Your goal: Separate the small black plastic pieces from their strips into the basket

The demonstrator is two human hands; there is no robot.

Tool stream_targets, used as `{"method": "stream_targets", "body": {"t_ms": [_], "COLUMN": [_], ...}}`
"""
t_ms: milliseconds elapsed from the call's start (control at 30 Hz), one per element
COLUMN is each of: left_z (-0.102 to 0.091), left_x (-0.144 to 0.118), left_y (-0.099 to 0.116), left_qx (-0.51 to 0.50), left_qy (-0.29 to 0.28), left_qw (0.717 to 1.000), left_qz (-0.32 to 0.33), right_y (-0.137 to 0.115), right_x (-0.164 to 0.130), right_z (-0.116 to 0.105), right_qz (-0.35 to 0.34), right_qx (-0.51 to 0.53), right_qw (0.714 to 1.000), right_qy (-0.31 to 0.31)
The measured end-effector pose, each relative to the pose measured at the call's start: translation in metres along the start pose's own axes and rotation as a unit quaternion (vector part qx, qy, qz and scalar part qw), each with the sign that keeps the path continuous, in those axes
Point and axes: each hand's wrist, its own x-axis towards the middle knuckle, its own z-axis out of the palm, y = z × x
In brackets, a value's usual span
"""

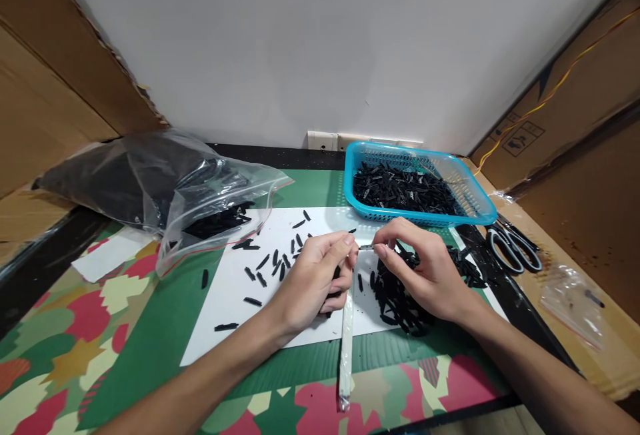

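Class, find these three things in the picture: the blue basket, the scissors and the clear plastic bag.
blue basket (pixel 358 203): head view, front left rim.
scissors (pixel 515 251): head view, handle loops.
clear plastic bag (pixel 200 185): head view, crumpled middle.

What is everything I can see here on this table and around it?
small clips: many, black, scattered on the white sheet and heaped under the right hand
white sheet: one, white, middle of the table
basket: one, blue, back right, filled with black clips
plastic bag: one, clear, back left, holding black pieces
scissors: one pair, grey and black handles, right edge
small bag: one, clear, far right
table cover: one, green with red and yellow shapes
strip: one, whitish, hanging from the left hand
thin pin: one, silvery, between both hands' fingertips
left hand: pinching the pin, gripping the strip
right hand: pinching the pin's other end
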Motion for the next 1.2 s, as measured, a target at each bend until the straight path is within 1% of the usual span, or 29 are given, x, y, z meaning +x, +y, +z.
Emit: {"method": "stream_targets", "body": {"t_ms": [200,567,633,700,733,767,800,867,900,933,967,1000,1033,1100,1133,1200], "left_z": [0.003,0.001,0.001,0.002,0.002,0.002,0.003,0.003,0.004,0.004,0.004,0.004,0.004,0.005,0.005,0.006], "left_x": [-0.004,-0.004,-0.005,-0.006,-0.006,-0.006,-0.007,-0.006,-0.006,-0.006,-0.005,-0.005,-0.005,-0.005,-0.005,-0.006], "left_y": [0.003,0.000,0.000,0.000,0.001,0.001,0.001,0.001,0.001,0.001,0.001,0.001,0.001,0.002,0.002,0.003], "left_qx": [0.006,0.010,0.009,0.004,0.000,-0.005,-0.010,-0.019,-0.023,-0.028,-0.033,-0.037,-0.042,-0.053,-0.059,-0.067], "left_qy": [-0.026,-0.025,-0.025,-0.026,-0.026,-0.025,-0.025,-0.024,-0.024,-0.021,-0.017,-0.012,-0.006,-0.001,0.001,0.008], "left_qw": [1.000,1.000,1.000,1.000,1.000,1.000,1.000,0.999,0.999,0.999,0.999,0.999,0.998,0.997,0.997,0.996], "left_qz": [-0.007,0.010,0.006,0.002,0.001,0.001,0.002,0.008,0.014,0.021,0.028,0.035,0.042,0.050,0.053,0.059], "right_y": [0.002,-0.001,-0.001,0.000,0.001,0.003,0.006,0.013,0.016,0.018,0.018,0.017,0.014,0.005,-0.001,-0.012], "right_x": [-0.001,0.000,0.000,0.000,0.001,0.002,0.003,0.006,0.008,0.009,0.009,0.009,0.009,0.006,0.004,0.001], "right_z": [0.001,0.001,0.001,-0.002,-0.005,-0.009,-0.013,-0.022,-0.026,-0.028,-0.028,-0.027,-0.024,-0.015,-0.009,0.004], "right_qz": [-0.010,-0.015,-0.025,-0.055,-0.073,-0.086,-0.087,-0.060,-0.041,-0.026,-0.018,-0.016,-0.014,-0.004,0.006,0.029], "right_qx": [0.000,-0.004,-0.013,-0.051,-0.087,-0.135,-0.189,-0.290,-0.320,-0.330,-0.320,-0.290,-0.242,-0.117,-0.052,0.053], "right_qw": [1.000,1.000,1.000,0.997,0.993,0.985,0.972,0.932,0.915,0.906,0.909,0.922,0.943,0.984,0.995,0.998], "right_qy": [0.006,0.005,0.003,0.014,0.034,0.068,0.112,0.207,0.242,0.262,0.267,0.255,0.228,0.137,0.082,-0.007]}}
